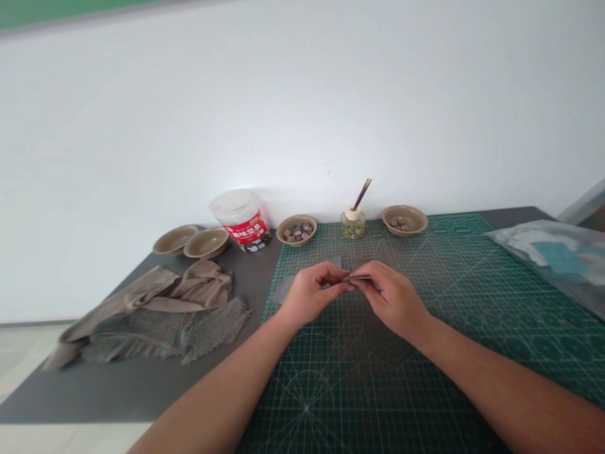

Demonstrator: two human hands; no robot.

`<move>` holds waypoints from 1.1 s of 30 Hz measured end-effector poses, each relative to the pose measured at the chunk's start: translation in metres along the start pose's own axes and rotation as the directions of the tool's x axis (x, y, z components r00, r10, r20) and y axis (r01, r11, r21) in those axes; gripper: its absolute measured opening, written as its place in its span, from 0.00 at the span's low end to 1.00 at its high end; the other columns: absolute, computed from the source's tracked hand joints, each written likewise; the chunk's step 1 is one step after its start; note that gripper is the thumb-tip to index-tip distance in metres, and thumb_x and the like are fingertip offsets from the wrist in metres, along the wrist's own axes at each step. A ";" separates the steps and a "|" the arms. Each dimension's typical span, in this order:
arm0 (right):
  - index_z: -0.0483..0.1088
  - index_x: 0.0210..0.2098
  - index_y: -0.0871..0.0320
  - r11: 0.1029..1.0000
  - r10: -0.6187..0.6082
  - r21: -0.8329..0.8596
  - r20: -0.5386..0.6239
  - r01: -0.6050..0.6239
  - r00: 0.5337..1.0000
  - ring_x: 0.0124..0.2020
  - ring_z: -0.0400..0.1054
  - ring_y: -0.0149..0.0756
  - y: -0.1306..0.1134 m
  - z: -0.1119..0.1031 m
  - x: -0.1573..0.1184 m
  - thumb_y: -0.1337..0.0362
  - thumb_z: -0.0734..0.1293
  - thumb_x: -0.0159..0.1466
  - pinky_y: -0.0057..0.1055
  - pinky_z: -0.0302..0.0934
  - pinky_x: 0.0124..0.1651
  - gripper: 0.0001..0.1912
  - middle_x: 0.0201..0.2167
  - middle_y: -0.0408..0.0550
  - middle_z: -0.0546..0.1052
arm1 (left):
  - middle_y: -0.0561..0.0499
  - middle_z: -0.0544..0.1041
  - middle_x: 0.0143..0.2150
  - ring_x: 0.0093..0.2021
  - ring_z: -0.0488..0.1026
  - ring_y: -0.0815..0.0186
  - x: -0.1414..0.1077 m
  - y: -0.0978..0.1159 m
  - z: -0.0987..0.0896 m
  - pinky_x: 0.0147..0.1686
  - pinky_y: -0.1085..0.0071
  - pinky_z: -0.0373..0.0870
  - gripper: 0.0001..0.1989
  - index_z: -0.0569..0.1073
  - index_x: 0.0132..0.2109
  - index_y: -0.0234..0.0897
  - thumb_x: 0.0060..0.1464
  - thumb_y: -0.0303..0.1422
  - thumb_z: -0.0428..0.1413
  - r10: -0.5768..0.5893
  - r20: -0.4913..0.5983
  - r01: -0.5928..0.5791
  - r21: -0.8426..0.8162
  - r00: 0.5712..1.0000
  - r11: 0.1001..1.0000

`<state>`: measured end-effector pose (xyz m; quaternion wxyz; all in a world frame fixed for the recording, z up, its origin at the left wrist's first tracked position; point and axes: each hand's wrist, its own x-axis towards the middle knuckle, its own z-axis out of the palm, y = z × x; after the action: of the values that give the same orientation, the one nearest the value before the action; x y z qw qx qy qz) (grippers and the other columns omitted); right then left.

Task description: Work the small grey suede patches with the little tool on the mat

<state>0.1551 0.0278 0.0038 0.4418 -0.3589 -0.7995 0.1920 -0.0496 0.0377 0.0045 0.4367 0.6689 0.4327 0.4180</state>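
Note:
My left hand (309, 293) and my right hand (397, 302) meet above the green cutting mat (331, 384). Between their fingertips is a thin flat piece (359, 277), seen nearly edge-on, greyish brown. Both hands pinch it, the left at its left end and the right along its right side. Its exact kind cannot be made out. Beyond and beside my left hand, thin grey flat pieces (282, 290) lie on the mat, partly hidden by the hand.
At the back stand a bowl of small brown pieces (297, 231), a reed diffuser (353, 224), another bowl (405, 221), a red-labelled plastic tub (243, 221) and two brown bowls (207, 243). Crumpled cloths (161, 315) lie left; a clear plastic bag (558, 252) lies right.

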 end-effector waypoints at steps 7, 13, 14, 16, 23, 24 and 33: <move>0.76 0.42 0.52 1.000 -0.010 0.018 -0.016 0.011 1.000 0.42 0.75 0.38 0.004 -0.001 -0.001 0.67 0.65 0.70 0.35 0.70 0.46 0.07 0.39 0.47 0.81 | 0.50 0.83 0.35 0.36 0.79 0.64 0.000 0.000 0.001 0.38 0.70 0.75 0.12 0.80 0.39 0.36 0.50 0.37 0.68 0.019 0.000 -0.019 0.040 1.000 0.999; 0.78 0.43 0.52 1.000 -0.005 0.001 -0.032 0.005 0.999 0.42 0.76 0.39 0.004 -0.002 -0.002 0.66 0.66 0.69 0.37 0.71 0.46 0.08 0.39 0.48 0.81 | 0.49 0.83 0.35 0.36 0.79 0.64 0.000 -0.001 -0.001 0.37 0.69 0.76 0.13 0.80 0.41 0.37 0.50 0.38 0.68 0.012 0.009 -0.012 0.013 1.000 1.000; 0.78 0.43 0.52 1.000 -0.003 0.001 -0.038 0.003 0.999 0.42 0.75 0.39 0.003 -0.001 -0.002 0.66 0.66 0.69 0.37 0.71 0.46 0.08 0.39 0.48 0.81 | 0.49 0.83 0.36 0.36 0.79 0.64 0.000 -0.002 -0.001 0.38 0.69 0.76 0.12 0.80 0.41 0.37 0.51 0.38 0.68 0.013 0.014 -0.013 0.005 1.000 1.000; 0.77 0.44 0.52 1.000 -0.005 0.004 -0.046 0.005 0.999 0.42 0.75 0.39 0.003 -0.001 -0.002 0.65 0.66 0.70 0.37 0.71 0.47 0.07 0.40 0.48 0.81 | 0.49 0.83 0.36 0.36 0.79 0.64 -0.001 -0.002 -0.001 0.37 0.69 0.76 0.12 0.80 0.41 0.37 0.51 0.38 0.67 0.011 0.013 -0.011 -0.003 1.000 1.000; 0.76 0.44 0.53 1.000 -0.012 0.006 -0.039 0.012 0.999 0.43 0.75 0.39 0.003 -0.001 -0.001 0.66 0.66 0.69 0.37 0.70 0.47 0.06 0.41 0.48 0.80 | 0.51 0.81 0.32 0.31 0.76 0.67 -0.002 0.000 0.005 0.33 0.71 0.74 0.13 0.78 0.39 0.36 0.49 0.37 0.69 -0.033 -0.023 0.030 -0.133 0.999 0.991; 0.75 0.44 0.53 1.000 -0.012 0.006 -0.036 0.012 0.999 0.43 0.74 0.39 0.002 -0.001 -0.001 0.66 0.66 0.69 0.37 0.70 0.47 0.06 0.41 0.48 0.80 | 0.52 0.80 0.32 0.31 0.76 0.67 -0.002 0.001 0.005 0.33 0.71 0.74 0.13 0.78 0.39 0.36 0.49 0.37 0.69 -0.039 -0.026 0.035 -0.155 0.999 0.987; 0.70 0.44 0.55 0.999 -0.041 -0.010 0.015 0.041 0.999 0.42 0.73 0.40 0.001 0.003 -0.001 0.69 0.62 0.71 0.37 0.68 0.45 0.06 0.40 0.50 0.77 | 0.52 0.79 0.30 0.30 0.75 0.69 -0.001 0.003 0.004 0.33 0.72 0.72 0.11 0.77 0.37 0.35 0.48 0.34 0.69 -0.037 -0.027 0.031 -0.206 0.999 0.978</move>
<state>0.1535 0.0283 0.0013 0.4379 -0.3433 -0.8109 0.1813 -0.0451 0.0355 0.0059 0.5039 0.6061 0.4052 0.4632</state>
